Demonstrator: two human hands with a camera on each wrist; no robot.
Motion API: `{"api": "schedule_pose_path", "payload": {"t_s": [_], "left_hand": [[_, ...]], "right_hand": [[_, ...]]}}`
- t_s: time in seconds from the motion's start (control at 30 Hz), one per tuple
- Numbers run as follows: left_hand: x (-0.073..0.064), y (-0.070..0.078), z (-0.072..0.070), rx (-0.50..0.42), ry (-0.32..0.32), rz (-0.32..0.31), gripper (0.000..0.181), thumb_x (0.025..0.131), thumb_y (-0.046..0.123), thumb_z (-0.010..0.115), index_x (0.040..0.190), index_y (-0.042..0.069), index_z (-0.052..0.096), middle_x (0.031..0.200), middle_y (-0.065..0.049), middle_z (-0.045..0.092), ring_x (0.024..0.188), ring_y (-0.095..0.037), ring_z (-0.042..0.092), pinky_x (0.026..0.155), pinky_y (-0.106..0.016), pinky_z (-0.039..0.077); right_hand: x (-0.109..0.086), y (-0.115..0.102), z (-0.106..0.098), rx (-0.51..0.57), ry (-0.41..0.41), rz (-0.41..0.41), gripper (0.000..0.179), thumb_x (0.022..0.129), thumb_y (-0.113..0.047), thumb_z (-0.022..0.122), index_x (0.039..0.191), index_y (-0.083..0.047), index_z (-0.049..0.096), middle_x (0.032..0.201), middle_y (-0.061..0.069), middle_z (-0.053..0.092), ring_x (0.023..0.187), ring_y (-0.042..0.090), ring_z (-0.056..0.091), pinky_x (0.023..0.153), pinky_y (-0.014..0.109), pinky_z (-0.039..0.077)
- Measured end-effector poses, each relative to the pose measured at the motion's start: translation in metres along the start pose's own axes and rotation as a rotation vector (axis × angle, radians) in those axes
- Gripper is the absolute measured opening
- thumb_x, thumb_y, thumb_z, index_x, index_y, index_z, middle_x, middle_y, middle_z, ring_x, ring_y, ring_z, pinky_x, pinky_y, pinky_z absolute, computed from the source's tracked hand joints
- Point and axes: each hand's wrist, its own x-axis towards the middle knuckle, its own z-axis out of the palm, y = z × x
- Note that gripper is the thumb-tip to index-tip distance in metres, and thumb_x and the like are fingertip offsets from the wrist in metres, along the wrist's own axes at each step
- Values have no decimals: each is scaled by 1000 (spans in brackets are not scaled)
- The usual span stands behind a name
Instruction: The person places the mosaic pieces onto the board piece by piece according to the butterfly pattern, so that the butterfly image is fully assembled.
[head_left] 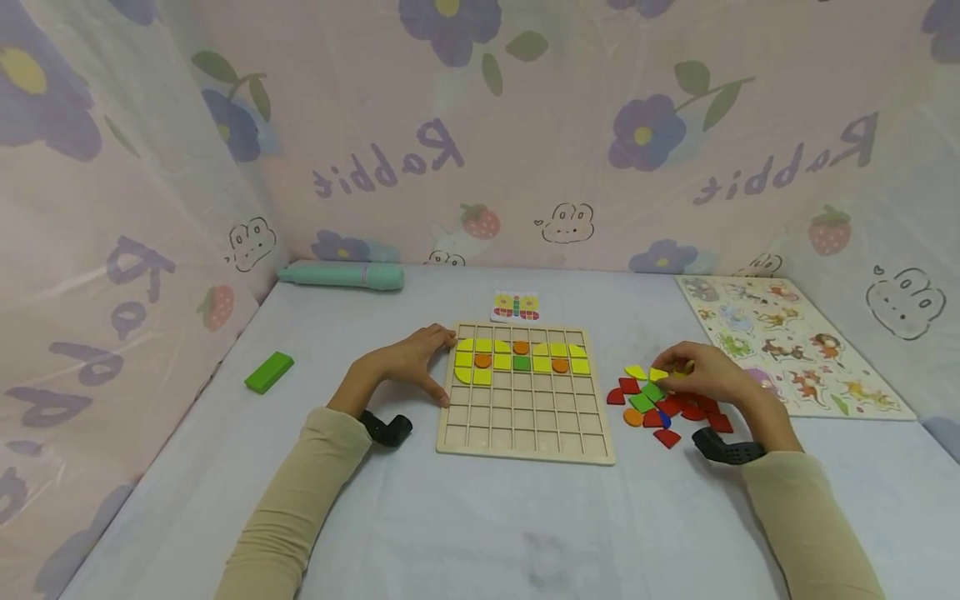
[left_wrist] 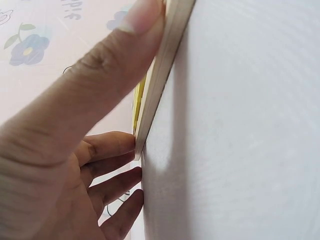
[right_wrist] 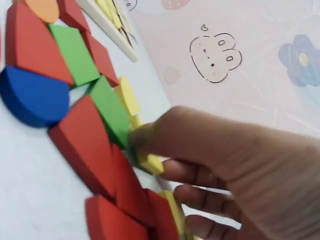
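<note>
A wooden grid board [head_left: 525,425] lies in the middle of the table. Its upper rows hold yellow tiles, three orange circles and a green square [head_left: 521,363]. My left hand [head_left: 408,358] touches the board's left edge, thumb and fingers spread apart; in the left wrist view the thumb [left_wrist: 100,75] lies against the wooden rim. To the right of the board is a loose pile of red, green, orange, blue and yellow pieces. Over that pile my right hand [head_left: 708,375] pinches a yellow piece [right_wrist: 151,163] between thumb and forefinger, beside a green piece [right_wrist: 111,111].
A small card [head_left: 516,307] with a butterfly pattern lies behind the board. An animal picture board [head_left: 795,350] is at the right. A green block [head_left: 269,372] lies at the left, with a teal tube-shaped object [head_left: 341,276] near the back wall.
</note>
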Motion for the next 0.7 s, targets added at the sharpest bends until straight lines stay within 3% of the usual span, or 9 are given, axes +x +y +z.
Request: {"api": "schedule_pose_path", "payload": {"t_s": [0.13, 0.27, 0.5, 0.7], "left_hand": [[1, -1, 0, 2, 0, 2, 97, 60, 47, 85, 134, 5, 39, 143, -9, 32, 135, -26, 25, 113, -41, 22], [0, 0, 0, 5, 2, 5, 97, 60, 47, 84, 135, 4, 38, 144, -10, 31, 135, -27, 25, 113, -42, 21], [0, -1, 0, 15, 0, 2, 98, 61, 48, 84, 136, 5, 38, 145, -9, 30, 136, -26, 24, 113, -42, 21], [0, -1, 0, 15, 2, 11, 97, 61, 47, 84, 135, 4, 38, 144, -9, 31, 136, -26, 24, 113, -42, 21]], "right_hand": [[6, -12, 6, 6, 60, -5, 31, 80, -25, 74, 103, -6, 67, 88, 4, 63, 79, 20, 51, 65, 27, 47], [17, -39, 19, 16, 132, -61, 29, 79, -23, 75, 103, -8, 69, 94, 4, 66, 83, 20, 52, 67, 29, 46], [39, -99, 52, 47, 150, -272, 27, 78, -18, 75, 102, -6, 71, 96, 3, 69, 82, 18, 56, 73, 37, 46], [57, -140, 79, 33, 131, -419, 25, 75, -19, 78, 96, -7, 72, 87, -1, 69, 75, 15, 57, 68, 30, 48]]}}
